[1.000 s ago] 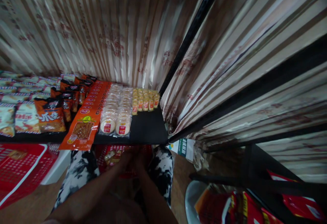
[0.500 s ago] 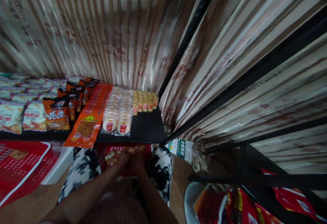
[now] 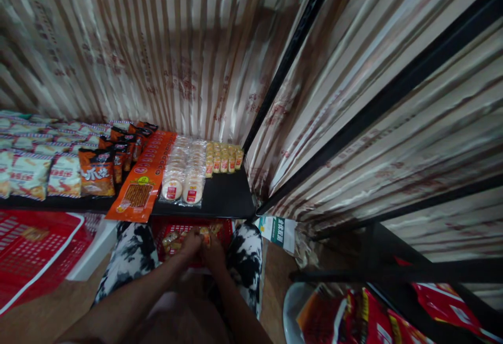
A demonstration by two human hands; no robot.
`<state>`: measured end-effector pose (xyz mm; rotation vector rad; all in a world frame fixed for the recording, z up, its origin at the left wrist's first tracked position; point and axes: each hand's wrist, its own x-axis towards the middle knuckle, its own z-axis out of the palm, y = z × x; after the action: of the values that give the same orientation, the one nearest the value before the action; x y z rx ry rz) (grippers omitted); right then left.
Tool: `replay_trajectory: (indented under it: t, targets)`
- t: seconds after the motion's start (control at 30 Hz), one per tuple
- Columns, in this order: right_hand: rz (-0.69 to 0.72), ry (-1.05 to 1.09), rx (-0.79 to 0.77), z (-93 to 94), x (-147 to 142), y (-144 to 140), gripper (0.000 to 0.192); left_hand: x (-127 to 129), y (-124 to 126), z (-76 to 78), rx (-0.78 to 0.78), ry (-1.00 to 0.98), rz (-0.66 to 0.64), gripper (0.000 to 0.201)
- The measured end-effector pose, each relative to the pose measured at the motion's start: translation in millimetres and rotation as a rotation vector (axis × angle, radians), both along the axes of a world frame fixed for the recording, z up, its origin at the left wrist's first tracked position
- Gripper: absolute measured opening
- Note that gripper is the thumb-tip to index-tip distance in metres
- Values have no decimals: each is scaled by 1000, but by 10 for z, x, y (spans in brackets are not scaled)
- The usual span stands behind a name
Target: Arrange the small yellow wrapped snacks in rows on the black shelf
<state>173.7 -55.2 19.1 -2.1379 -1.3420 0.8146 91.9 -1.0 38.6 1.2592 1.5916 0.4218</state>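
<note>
Two hands meet over a red basket [image 3: 184,227] that stands on the floor between the person's knees, just under the front edge of the black shelf [image 3: 223,197]. The left hand [image 3: 191,243] and the right hand [image 3: 214,250] touch each other, and their fingers are closed together on a small snack pack [image 3: 205,235] above the basket; more such packs [image 3: 171,240] lie inside it. It is too dim to tell which hand really grips the pack.

On the shelf, near its right end, small yellow packs [image 3: 223,156] stand in rows at the back edge. Beside them on the left are two rows of round white cakes [image 3: 184,168], then an orange strip of packs [image 3: 143,179] that hangs over the front edge, then chip bags [image 3: 96,171]. A second red basket [image 3: 35,250] lies at the left on the floor.
</note>
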Motion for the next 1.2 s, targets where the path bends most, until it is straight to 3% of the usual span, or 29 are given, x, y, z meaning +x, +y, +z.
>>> replay_trajectory:
  t: [0.23, 0.4, 0.73, 0.97, 1.2]
  targets:
    - [-1, -109, 62, -48, 25, -39, 51, -14, -28, 134, 41, 54, -58, 26]
    - [37, -179, 76, 102, 40, -83, 45, -10, -75, 203, 75, 54, -109, 27]
    - [-86, -449, 211, 298, 25, -174, 39, 42, -131, 357, 178, 9, -142, 29]
    - [-135, -412, 315, 410, 78, -165, 39, 98, -142, 521, 259, -69, -147, 28]
    - [-55, -358, 339, 428, 249, -100, 43, 142, -97, 579, 317, -111, -153, 28]
